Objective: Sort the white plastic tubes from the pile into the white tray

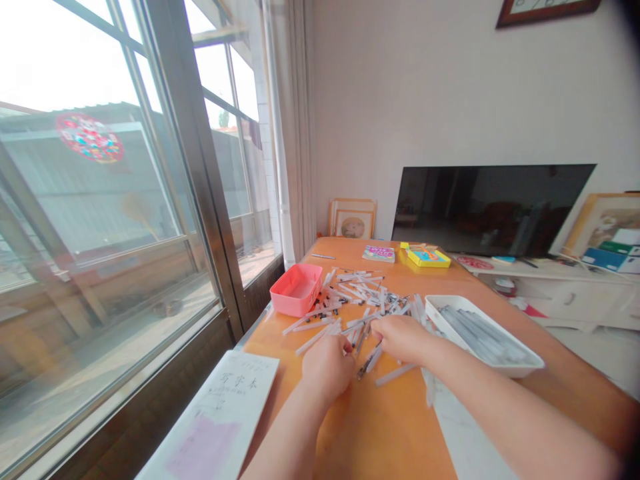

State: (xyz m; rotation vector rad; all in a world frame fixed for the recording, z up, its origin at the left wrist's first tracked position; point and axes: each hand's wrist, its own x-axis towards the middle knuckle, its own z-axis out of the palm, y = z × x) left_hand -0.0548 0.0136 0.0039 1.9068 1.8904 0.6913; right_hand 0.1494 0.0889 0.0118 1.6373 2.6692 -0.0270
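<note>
A loose heap of pen parts (367,287), with whitish clear barrels, dark tips and small black pieces, spreads over the wooden table (380,427). My left hand (327,365) is at the heap's near edge, its fingers curled together; what they hold, if anything, is hidden. To its right, my right hand (399,337) reaches down among the parts with thumb and fingers pinched, and I cannot make out what is between them. Several pen parts lie just under and between the two hands. A white tray (534,363) of long, greyish clear pens (483,333) stands beyond my right forearm.
A pink bin (290,305) stands left of the heap. A writing booklet (215,407) lies at the near left, by the window. Farther back are a single pen (323,257), a colourful booklet (379,254) and a yellow box (427,258). A white sheet (465,427) lies under my right forearm.
</note>
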